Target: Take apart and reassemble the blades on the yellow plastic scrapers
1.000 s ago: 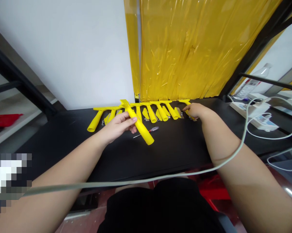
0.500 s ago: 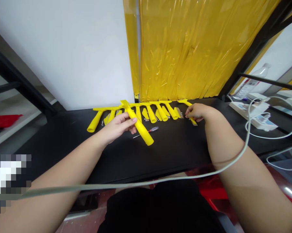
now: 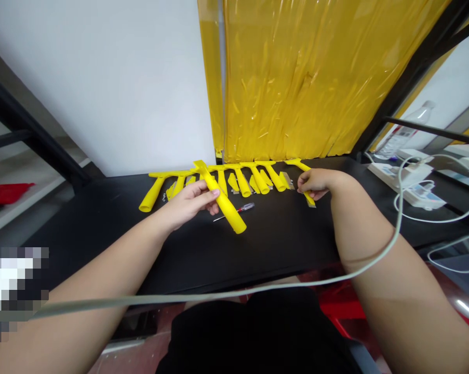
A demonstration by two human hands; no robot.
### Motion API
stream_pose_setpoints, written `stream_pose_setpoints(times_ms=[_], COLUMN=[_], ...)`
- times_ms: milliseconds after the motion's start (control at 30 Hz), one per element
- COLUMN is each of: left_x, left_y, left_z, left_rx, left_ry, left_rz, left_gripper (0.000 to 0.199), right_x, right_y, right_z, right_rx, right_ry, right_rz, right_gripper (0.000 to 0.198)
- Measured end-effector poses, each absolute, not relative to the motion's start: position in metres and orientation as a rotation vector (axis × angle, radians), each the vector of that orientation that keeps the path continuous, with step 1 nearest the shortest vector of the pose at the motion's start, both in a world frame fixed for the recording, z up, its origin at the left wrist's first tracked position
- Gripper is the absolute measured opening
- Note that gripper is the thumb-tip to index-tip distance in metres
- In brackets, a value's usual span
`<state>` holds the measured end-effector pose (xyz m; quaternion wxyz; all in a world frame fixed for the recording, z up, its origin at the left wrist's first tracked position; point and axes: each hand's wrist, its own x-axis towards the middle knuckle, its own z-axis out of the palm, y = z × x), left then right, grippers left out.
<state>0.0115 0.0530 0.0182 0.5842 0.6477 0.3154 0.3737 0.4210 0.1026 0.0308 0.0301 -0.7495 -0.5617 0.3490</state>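
My left hand (image 3: 201,200) is closed around a yellow scraper handle (image 3: 232,214), a hollow tube with a flat wide head. It is raised over the black table, tilted, with its round end toward me. At the right end of the row my right hand (image 3: 315,183) pinches a small flat yellow piece with a metal edge (image 3: 309,200); the fingers cover part of it. Just behind that hand lies another yellow handle (image 3: 297,163), partly hidden. Beneath the held handle a screwdriver (image 3: 246,207) with a clear grip rests on the table.
Several yellow handles (image 3: 151,195) line the back of the black table (image 3: 218,259), with small metal-edged yellow pieces (image 3: 233,182) among them. A white cable (image 3: 257,289) crosses in front of me. On the right are a power strip (image 3: 409,182) and a plastic bottle (image 3: 403,132).
The small yellow piece at my right hand has shifted slightly toward me, and the right fingers have curled more around it. My left hand and its handle have stayed nearly still.
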Motion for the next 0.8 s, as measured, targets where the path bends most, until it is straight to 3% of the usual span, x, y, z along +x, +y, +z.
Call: stream_pose_setpoints(times_ms=[433,800], left_x=[0.011,0.015], left_y=[0.053,0.051], left_z=[0.019,0.022], left_rx=[1.512,1.560], left_ry=[0.751,0.734], left_rz=[0.868,0.847], left_gripper=[0.039,0.037], right_x=[0.382,0.310], right_y=[0.083,0.049], right_z=[0.040,0.046], right_rx=[-2.066,-1.612], right_ry=[-2.004,-2.525], right_rz=[1.509,1.491], right_gripper=[0.025,0.026])
